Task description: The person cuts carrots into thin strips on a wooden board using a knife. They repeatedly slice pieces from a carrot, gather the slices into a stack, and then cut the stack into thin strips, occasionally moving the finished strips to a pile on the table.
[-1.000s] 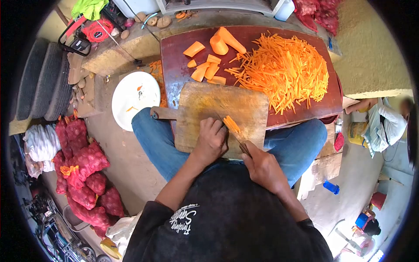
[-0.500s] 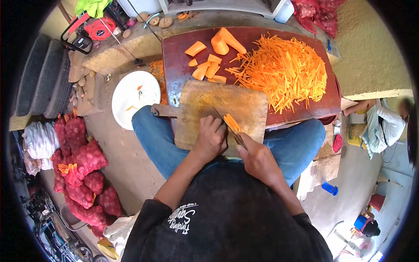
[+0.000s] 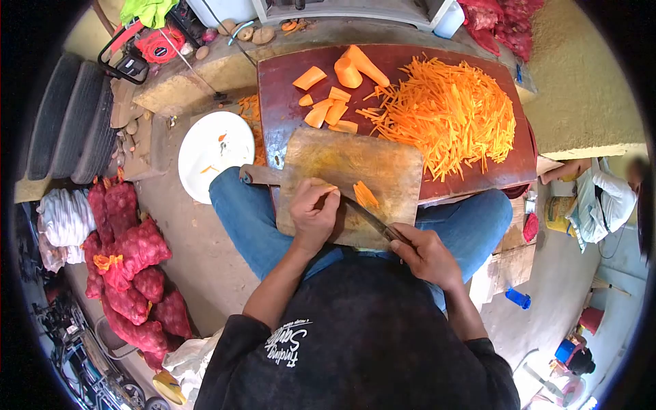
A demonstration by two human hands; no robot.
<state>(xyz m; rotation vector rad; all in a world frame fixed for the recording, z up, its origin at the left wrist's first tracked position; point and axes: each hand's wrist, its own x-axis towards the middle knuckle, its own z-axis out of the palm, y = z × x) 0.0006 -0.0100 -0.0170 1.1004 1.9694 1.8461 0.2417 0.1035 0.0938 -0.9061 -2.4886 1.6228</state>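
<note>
My right hand (image 3: pixel 429 256) grips a kitchen knife (image 3: pixel 370 220) by its handle, the dark blade slanting up and left over the wooden cutting board (image 3: pixel 389 157). Closed in a pinch, my left hand (image 3: pixel 314 210) is over the board near the knife's tip. A sliver of orange at its fingertips looks like a carrot piece (image 3: pixel 330 188), mostly hidden by the fingers. Beside the blade, a few cut carrot sticks (image 3: pixel 365 194) lie together on the board. The board rests across my lap and the near edge of a red-brown table.
On the table (image 3: pixel 280 75) lie a large heap of carrot strips (image 3: pixel 451 113) and several thick carrot chunks (image 3: pixel 335 109). A white basin (image 3: pixel 195 167) with scraps stands left of my knee. Red net sacks (image 3: pixel 137 273) fill the left floor. Another person (image 3: pixel 605 198) is at far right.
My left hand has lifted and shifted slightly up and left, away from the carrot sticks, fingers now pinched. My right hand has drawn the knife right and down.
</note>
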